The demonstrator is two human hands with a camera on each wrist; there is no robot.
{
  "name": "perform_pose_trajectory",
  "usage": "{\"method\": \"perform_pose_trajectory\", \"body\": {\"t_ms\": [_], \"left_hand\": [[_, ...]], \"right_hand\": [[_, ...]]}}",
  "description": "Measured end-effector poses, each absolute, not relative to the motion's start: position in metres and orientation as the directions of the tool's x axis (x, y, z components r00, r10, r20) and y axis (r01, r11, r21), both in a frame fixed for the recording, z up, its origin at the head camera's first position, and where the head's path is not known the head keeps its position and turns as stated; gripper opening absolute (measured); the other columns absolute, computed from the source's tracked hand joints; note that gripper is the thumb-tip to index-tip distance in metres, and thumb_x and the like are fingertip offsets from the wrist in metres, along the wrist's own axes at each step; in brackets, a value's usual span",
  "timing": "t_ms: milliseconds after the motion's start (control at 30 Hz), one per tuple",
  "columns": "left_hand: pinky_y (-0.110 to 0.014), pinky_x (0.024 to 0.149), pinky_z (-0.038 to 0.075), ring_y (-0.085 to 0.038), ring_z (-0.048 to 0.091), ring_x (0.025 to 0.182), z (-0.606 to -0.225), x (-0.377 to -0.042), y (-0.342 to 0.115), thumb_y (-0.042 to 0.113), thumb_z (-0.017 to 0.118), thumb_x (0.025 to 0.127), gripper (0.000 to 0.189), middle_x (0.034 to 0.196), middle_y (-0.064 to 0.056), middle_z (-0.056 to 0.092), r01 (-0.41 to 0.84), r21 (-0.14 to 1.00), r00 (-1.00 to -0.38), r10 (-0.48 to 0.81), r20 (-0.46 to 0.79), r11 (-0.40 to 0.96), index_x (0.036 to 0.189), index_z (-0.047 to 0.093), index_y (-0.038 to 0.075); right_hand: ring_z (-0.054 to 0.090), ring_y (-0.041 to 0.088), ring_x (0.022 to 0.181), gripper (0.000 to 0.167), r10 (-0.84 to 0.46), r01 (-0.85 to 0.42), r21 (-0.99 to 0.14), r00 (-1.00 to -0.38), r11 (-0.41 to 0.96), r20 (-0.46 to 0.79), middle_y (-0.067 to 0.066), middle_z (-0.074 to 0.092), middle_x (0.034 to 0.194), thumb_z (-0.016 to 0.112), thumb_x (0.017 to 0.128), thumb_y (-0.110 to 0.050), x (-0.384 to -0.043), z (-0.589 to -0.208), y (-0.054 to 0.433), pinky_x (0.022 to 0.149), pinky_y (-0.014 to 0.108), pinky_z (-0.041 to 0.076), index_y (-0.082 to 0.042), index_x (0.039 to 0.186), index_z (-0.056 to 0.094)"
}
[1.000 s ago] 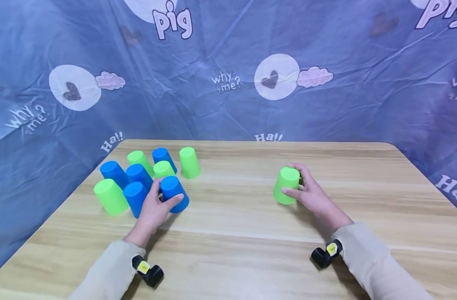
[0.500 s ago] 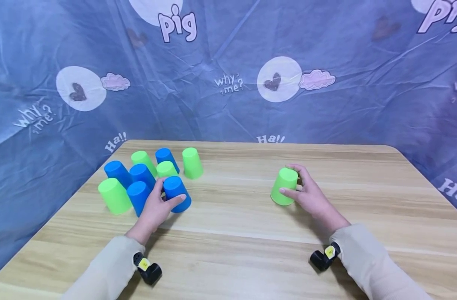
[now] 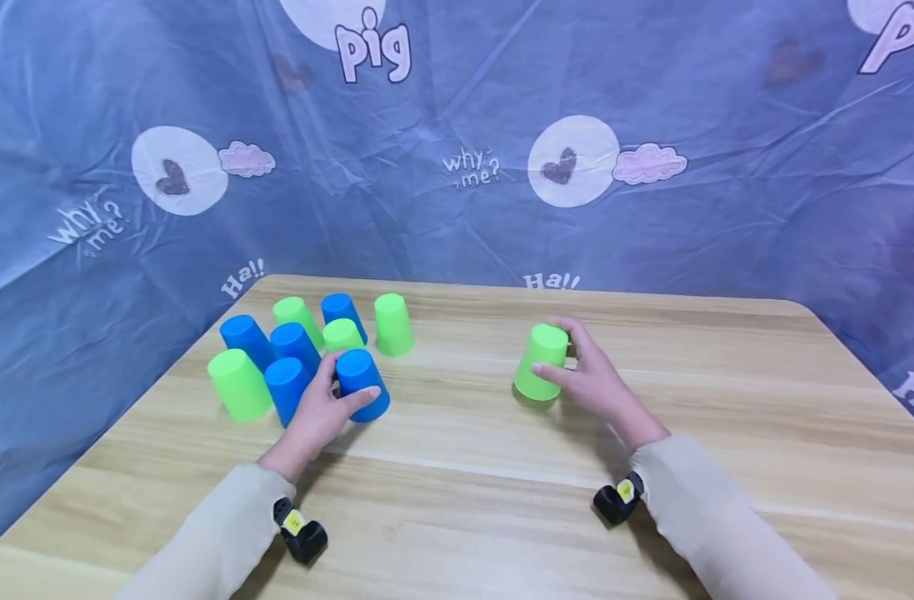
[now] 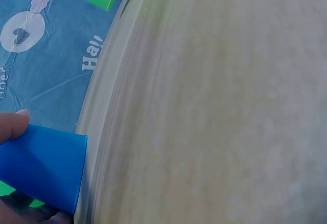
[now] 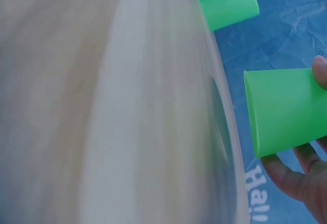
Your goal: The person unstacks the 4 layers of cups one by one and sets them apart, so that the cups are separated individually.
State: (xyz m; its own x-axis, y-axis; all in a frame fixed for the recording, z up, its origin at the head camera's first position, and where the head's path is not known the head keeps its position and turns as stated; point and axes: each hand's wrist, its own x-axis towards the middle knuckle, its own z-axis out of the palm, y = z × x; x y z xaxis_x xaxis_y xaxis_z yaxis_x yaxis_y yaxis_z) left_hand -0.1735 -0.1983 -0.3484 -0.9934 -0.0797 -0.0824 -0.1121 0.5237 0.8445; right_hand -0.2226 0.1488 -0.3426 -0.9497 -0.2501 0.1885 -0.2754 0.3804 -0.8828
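My left hand (image 3: 320,417) holds an upside-down blue cup (image 3: 363,385) at the near right corner of a cup group, thumb on its near side. The left wrist view shows that blue cup (image 4: 43,168) between thumb and fingers. On the right, my right hand (image 3: 593,379) grips an upside-down green cup (image 3: 541,365), with thumb in front and fingers behind. In the right wrist view this green cup (image 5: 283,114) has its rim a little off the tabletop, with a shadow below.
Left of and behind the left hand stand several upside-down cups, among them a green cup (image 3: 239,387), a blue cup (image 3: 286,387) and, at the back right, another green cup (image 3: 393,325). The wooden table (image 3: 457,517) ends at a blue printed cloth (image 3: 427,225).
My right hand has carried the green cup leftward, toward the group, and slightly up. My left hand keeps hold of the blue cup in place. The head view has turned a little left.
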Motion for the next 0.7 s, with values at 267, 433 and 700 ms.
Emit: {"method": "perform_pose_trajectory", "body": {"t_ms": [267, 433, 700], "left_hand": [[-0.062, 0.104, 0.025, -0.039, 0.025, 0.135, -0.346, -0.177, -0.195, 0.028, 0.062, 0.088, 0.062, 0.146, -0.015, 0.029, -0.115, 0.851, -0.993, -0.077, -0.088, 0.512, 0.138, 0.027, 0.017], [-0.062, 0.104, 0.025, -0.039, 0.024, 0.135, -0.348, -0.177, -0.195, 0.028, 0.062, 0.088, 0.061, 0.147, -0.015, 0.028, -0.116, 0.851, -0.993, -0.080, -0.087, 0.512, 0.137, 0.027, 0.017], [-0.062, 0.104, 0.025, -0.040, 0.025, 0.135, -0.348, -0.177, -0.197, 0.028, 0.063, 0.088, 0.060, 0.146, -0.015, 0.029, -0.121, 0.857, -0.992, -0.083, -0.092, 0.501, 0.136, 0.028, 0.017]], "right_hand": [[0.050, 0.032, 0.108, 0.064, -0.279, -0.280, -0.897, -0.942, 0.341, 0.188, 0.013, 0.050, 0.124, 0.069, 0.082, -0.013, -0.233, -0.342, 0.120, 0.086, 0.041, 0.046, -0.012, 0.137, 0.034], [0.050, 0.033, 0.108, 0.064, -0.300, -0.283, -0.894, -0.937, 0.347, 0.181, 0.012, 0.051, 0.122, 0.070, 0.082, -0.014, -0.237, -0.340, 0.102, 0.085, 0.043, 0.048, -0.016, 0.136, 0.036], [0.052, 0.030, 0.107, 0.065, -0.320, -0.283, -0.892, -0.932, 0.353, 0.169, 0.009, 0.053, 0.121, 0.071, 0.080, -0.016, -0.247, -0.336, 0.074, 0.086, 0.042, 0.049, -0.018, 0.136, 0.037]]}}
